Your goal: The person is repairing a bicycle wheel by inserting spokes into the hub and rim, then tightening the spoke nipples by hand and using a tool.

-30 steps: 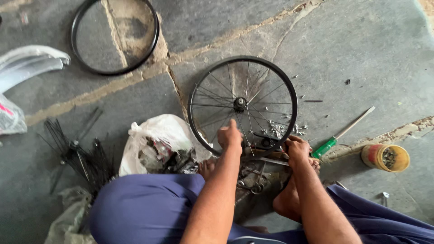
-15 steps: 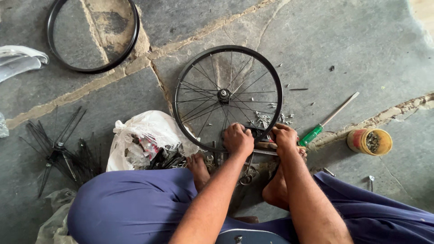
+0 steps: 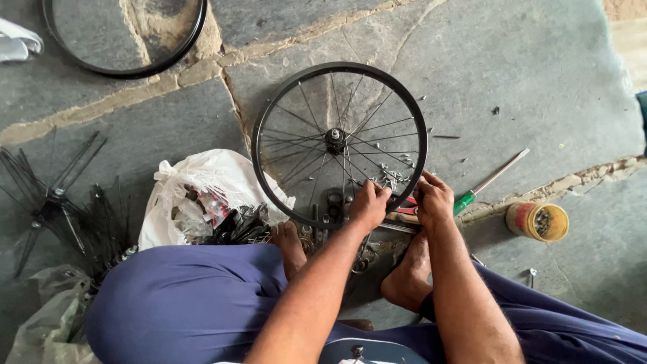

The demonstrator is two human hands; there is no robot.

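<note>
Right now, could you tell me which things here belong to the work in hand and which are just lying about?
In hand:
spoked wheel
left hand and right hand, both at the wheel's near rim
small loose metal parts inside the rim

Lying about:
bare rim
white plastic bag
green-handled screwdriver
yellow tin
loose spokes

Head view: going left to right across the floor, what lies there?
Bundle of loose spokes → white plastic bag of parts → spoked bicycle wheel → green-handled screwdriver → yellow tin of small parts.
</note>
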